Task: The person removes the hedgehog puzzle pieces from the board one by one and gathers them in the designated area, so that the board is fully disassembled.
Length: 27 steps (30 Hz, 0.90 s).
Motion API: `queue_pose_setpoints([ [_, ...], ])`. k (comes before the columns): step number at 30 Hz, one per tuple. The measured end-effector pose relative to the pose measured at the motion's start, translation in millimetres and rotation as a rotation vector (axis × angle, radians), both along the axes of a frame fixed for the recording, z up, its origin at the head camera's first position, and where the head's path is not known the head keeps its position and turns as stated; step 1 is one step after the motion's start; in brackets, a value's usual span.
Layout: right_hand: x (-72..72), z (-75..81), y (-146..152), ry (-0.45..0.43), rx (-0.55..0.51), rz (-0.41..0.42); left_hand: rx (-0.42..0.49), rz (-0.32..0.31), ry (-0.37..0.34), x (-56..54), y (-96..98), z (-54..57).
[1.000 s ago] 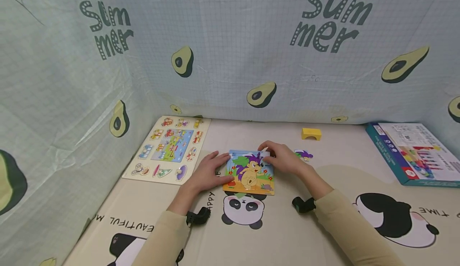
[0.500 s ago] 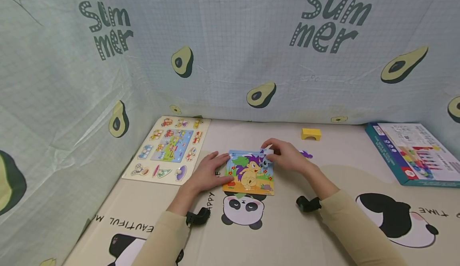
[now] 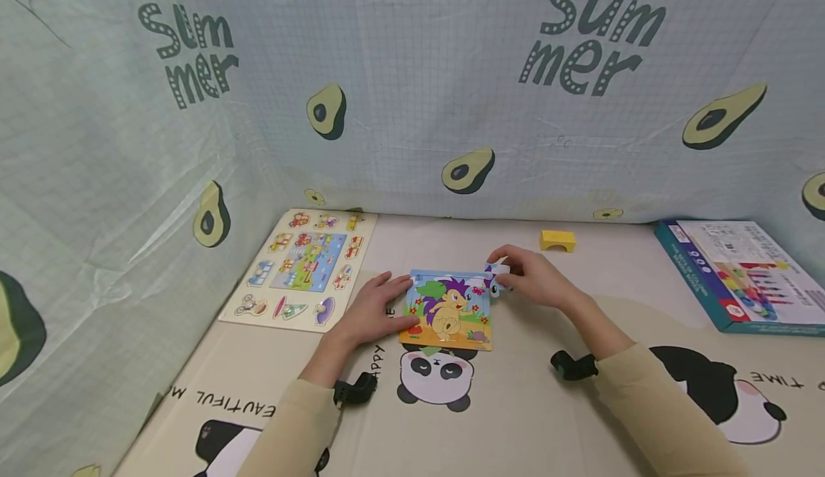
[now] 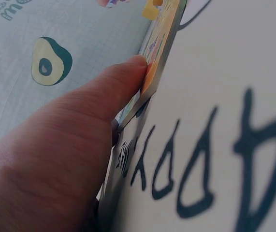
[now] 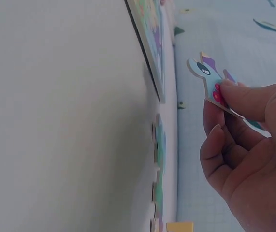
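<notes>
A small jigsaw puzzle (image 3: 449,319) with a purple-spined hedgehog lies on the mat before me. My left hand (image 3: 374,309) rests at its left side, thumb stretched over the lower left edge and fingers along the upper left. The left wrist view has that thumb (image 4: 123,79) straight against the puzzle's edge. Just off the upper right corner, my right hand (image 3: 533,276) pinches a light blue puzzle piece (image 5: 210,82) between thumb and fingers. Purple, red and a black-and-white dot mark this piece, which is held above the mat in the right wrist view.
More puzzle pieces (image 5: 160,154) lie on the mat, hidden behind the right hand in the head view. A yellow arch block (image 3: 557,241) sits farther back. A wooden peg puzzle board (image 3: 235,310) is at left, a flat teal box (image 3: 692,283) at right. Printed cloth walls close in the back and left.
My right hand has drawn the piece rightward from over the puzzle's upper right corner, uncovering a red butterfly there. It now covers the loose piece that showed behind it. The left hand stays put.
</notes>
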State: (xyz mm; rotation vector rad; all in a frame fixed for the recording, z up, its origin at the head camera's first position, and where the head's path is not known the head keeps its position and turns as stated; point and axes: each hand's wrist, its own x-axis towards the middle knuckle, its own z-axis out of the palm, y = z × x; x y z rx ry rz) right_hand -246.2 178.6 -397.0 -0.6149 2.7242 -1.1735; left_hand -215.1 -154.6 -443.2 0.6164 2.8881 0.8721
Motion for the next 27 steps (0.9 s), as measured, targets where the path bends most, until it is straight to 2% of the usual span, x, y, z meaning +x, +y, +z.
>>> queue_pose_setpoints([
  [19, 3.2, -5.9, 44.4, 0.049, 0.031, -0.021, -0.007, -0.004, 0.002, 0.6, 0.0, -0.3],
  [27, 2.0, -7.5, 61.4, 0.036, 0.041, -0.048, -0.011, -0.004, 0.007, -0.3, -0.2, -2.5],
])
